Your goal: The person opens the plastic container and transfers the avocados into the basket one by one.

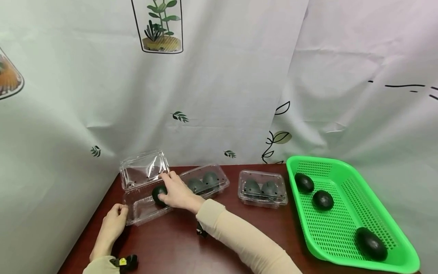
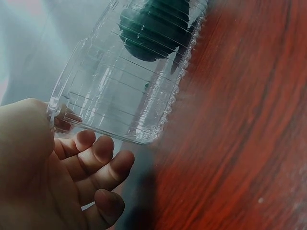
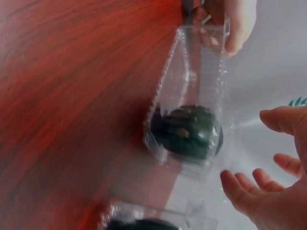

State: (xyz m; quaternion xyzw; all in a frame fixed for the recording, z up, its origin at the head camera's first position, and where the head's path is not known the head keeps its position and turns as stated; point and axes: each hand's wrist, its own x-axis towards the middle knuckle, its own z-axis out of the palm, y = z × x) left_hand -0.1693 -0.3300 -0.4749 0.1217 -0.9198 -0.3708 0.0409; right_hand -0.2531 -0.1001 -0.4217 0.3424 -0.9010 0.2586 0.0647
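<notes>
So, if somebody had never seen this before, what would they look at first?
Probably the bright green basket on the right, with three dark fruits that look like avocados lying in it. Next, maybe the open clear box on the left of the table: the left hand grips its left end, and the right hand is close to the single dark fruit inside.

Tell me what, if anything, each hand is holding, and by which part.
The left hand pinches the open clear container by the rim of its left end. The right hand, fingers apart near the avocado in that container, holds nothing.
</notes>
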